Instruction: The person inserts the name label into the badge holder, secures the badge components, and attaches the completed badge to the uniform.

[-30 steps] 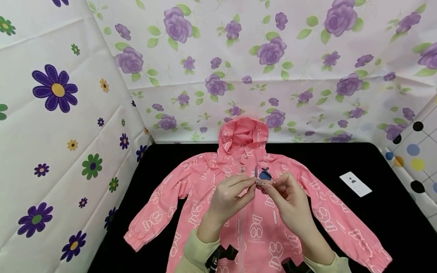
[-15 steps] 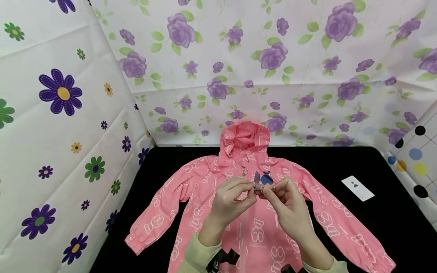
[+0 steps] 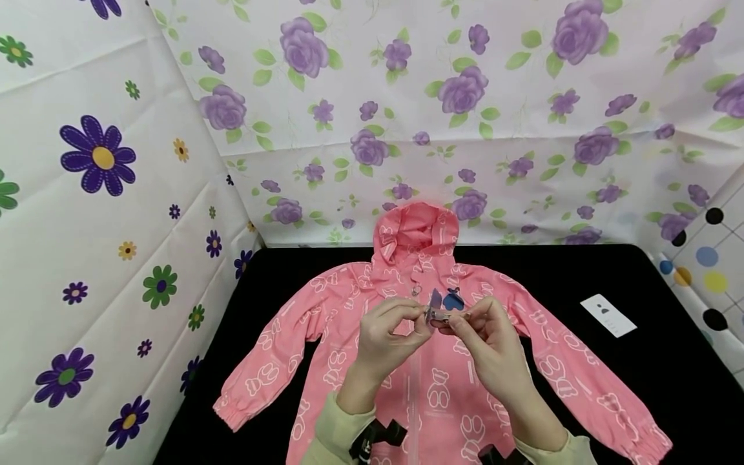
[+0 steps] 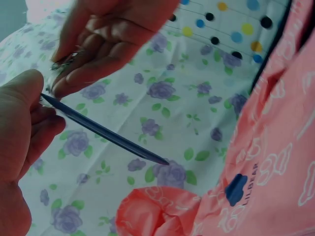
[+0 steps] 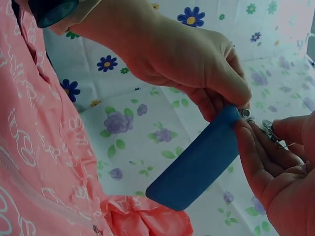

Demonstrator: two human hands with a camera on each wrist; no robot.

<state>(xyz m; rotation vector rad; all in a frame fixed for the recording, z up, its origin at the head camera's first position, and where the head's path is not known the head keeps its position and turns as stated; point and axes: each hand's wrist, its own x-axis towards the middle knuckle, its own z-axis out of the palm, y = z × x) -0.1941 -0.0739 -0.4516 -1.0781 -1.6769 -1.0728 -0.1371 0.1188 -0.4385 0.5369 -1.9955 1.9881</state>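
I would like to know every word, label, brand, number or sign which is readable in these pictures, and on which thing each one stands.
"LILBEAR": on the jacket, beside the dark blue patch, in the left wrist view.
Small line under a white bear print on the jacket: too small to read.
Print on the card: too small to read.
Strip: no writing shows.

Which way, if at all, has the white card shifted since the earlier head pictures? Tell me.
No, the white card lies in the same spot on the black table, right of the pink sleeve.
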